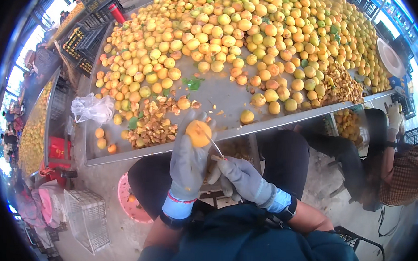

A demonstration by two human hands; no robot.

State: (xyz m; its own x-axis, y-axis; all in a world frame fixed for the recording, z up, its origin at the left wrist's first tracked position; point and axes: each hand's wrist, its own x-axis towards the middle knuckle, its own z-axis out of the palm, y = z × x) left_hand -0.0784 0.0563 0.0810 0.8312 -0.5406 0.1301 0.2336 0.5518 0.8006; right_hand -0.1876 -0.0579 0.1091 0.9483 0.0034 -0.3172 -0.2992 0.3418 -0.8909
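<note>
Metal glints where a broad grey table shows bare between its loads, most of it lying under a great heap of yellow-orange fruit. Right at the near side sits the worker, both hands in grey gloves, held up just before the table's edge. One round orange fruit rests in the left hand, against the palm side, the fingers pointing away toward the heap and closed enough around it to keep it up. Across from it the right hand is curled firmly about the near end of a thin metal blade, whose far end meets the fruit's right side; I can't tell whether it goes in.

Beyond the left hand, brownish-orange scraps lie in a loose pile, with a crumpled clear plastic bag farther left and a green leaf nearby. Another scrap pile spreads over to the right. Down on the floor stand a pink basin and a pale crate. At far right, a co-worker's gloved hand is raised.
</note>
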